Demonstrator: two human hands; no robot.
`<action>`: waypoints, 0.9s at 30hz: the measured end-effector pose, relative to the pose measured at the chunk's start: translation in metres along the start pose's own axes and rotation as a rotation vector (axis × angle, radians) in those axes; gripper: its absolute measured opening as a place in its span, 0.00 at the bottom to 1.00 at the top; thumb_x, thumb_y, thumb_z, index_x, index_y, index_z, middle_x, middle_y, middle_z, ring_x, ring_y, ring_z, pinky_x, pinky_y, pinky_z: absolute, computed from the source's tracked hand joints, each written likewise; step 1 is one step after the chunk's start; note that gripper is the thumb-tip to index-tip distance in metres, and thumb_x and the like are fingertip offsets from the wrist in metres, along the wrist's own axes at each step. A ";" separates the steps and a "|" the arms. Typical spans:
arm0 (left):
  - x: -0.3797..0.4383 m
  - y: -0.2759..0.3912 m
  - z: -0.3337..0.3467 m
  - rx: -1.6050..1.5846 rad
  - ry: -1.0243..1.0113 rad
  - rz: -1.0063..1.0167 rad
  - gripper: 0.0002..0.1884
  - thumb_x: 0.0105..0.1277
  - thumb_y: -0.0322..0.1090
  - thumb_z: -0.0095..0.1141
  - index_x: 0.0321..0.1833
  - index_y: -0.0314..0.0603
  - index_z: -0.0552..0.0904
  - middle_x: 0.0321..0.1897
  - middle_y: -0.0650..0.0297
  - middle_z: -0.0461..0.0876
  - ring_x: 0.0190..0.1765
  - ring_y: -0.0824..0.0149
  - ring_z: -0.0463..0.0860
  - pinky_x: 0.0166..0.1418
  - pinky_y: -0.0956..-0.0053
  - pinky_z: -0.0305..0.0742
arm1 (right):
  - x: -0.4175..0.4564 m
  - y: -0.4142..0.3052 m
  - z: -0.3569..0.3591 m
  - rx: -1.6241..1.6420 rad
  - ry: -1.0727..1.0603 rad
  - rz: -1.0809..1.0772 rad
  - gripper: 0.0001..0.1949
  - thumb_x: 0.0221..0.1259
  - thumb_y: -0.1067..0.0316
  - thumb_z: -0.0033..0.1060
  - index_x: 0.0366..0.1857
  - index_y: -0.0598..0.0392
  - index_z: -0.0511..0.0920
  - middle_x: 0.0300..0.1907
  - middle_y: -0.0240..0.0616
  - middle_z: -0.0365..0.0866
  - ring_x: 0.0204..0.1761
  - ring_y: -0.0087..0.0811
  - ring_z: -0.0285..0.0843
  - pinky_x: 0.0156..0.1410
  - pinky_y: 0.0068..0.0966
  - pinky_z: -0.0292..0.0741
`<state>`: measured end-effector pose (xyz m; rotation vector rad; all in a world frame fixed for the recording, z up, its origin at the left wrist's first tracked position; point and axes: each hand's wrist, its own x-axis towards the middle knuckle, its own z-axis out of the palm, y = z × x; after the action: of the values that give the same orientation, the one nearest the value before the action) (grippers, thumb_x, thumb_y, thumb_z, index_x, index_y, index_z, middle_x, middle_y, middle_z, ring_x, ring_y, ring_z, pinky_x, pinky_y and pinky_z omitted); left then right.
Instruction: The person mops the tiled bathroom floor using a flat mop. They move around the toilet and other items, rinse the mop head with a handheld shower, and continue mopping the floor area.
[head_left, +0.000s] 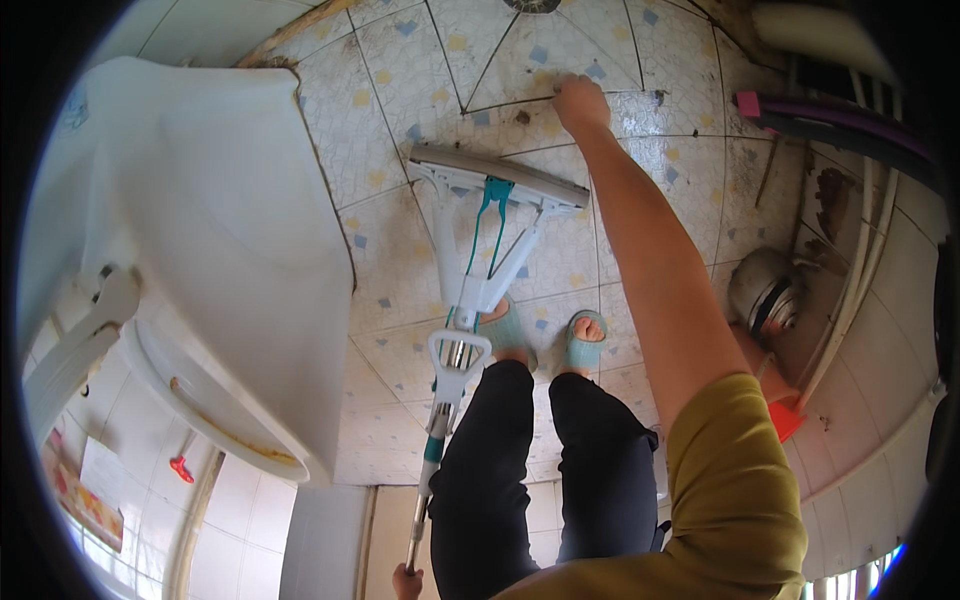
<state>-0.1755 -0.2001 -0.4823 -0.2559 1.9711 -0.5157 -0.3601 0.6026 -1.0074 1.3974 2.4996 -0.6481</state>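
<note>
My left hand (407, 581) is wrapped around the metal pole of a sponge mop (454, 375) at the bottom edge of the picture. The mop runs up past my left leg, and its wide grey sponge head (499, 174) is tilted above or on the tiled floor (390, 255). Green linkage rods and a white pull handle (459, 351) show along the shaft. My right hand (583, 105) is stretched far forward over the floor, right of the mop head, with its fingers curled. Whether it pinches something small is hidden. A dark speck of dirt (523, 117) lies on the tiles nearby.
A white bathtub or large basin (225, 187) fills the left side. A round floor drain (532, 4) is at the top. On the right are a metal kettle (766, 289), a red plastic item (784, 421), pale pipes (862, 247) and a dark purple-edged object (832, 131).
</note>
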 end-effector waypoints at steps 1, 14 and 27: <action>-0.004 0.004 0.006 -0.037 -0.011 -0.011 0.16 0.43 0.37 0.66 0.18 0.40 0.68 0.15 0.55 0.72 0.22 0.51 0.73 0.26 0.59 0.66 | -0.012 -0.005 -0.006 -0.045 -0.069 -0.009 0.13 0.55 0.64 0.47 0.38 0.60 0.78 0.42 0.46 0.77 0.45 0.46 0.76 0.48 0.39 0.74; -0.131 0.077 -0.036 -0.219 -0.114 0.083 0.15 0.53 0.47 0.57 0.33 0.44 0.75 0.26 0.54 0.81 0.34 0.49 0.80 0.36 0.56 0.73 | -0.361 -0.053 -0.180 1.346 -0.708 0.562 0.13 0.61 0.74 0.46 0.49 0.60 0.71 0.34 0.33 0.73 0.36 0.23 0.74 0.42 0.19 0.75; -0.206 0.079 -0.070 -0.702 -0.001 0.460 0.17 0.55 0.41 0.57 0.41 0.39 0.70 0.31 0.50 0.80 0.38 0.48 0.80 0.41 0.54 0.72 | -0.683 -0.424 -0.207 0.965 -1.377 0.118 0.16 0.63 0.62 0.46 0.51 0.59 0.70 0.40 0.38 0.75 0.41 0.26 0.74 0.46 0.20 0.74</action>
<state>-0.1433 -0.0315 -0.3271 -0.2207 2.0616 0.4855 -0.3496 -0.0098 -0.4479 0.6828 0.9705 -2.0080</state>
